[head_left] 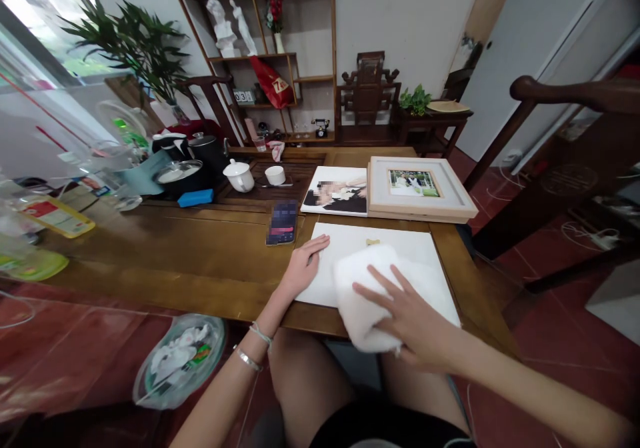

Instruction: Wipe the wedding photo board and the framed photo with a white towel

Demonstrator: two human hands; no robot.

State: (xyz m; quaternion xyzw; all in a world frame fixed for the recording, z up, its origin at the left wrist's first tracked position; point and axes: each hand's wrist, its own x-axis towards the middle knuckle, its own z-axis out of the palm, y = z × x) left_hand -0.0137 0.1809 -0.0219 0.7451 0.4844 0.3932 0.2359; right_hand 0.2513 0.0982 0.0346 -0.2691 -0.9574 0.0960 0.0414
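A white rectangular panel [327,255] lies flat at the table's front edge, with a small yellowish piece [373,242] near its far side. My left hand [306,263] rests on the panel's left edge, fingers stretched out and holding nothing. Over the panel's middle and front edge, my right hand [413,318] has its fingers spread across a folded white cloth [357,288], gripping it. Part of the cloth hangs past the front edge. The thumb is partly hidden by the cloth.
Behind the panel lie a photo print [335,191] and a wooden picture frame [425,211]. A phone [283,221] sits to the left, near a lidded white cup [239,176] and a blue block [195,199]. A bin [145,375] stands below the table, and a wooden chair [530,168] at right.
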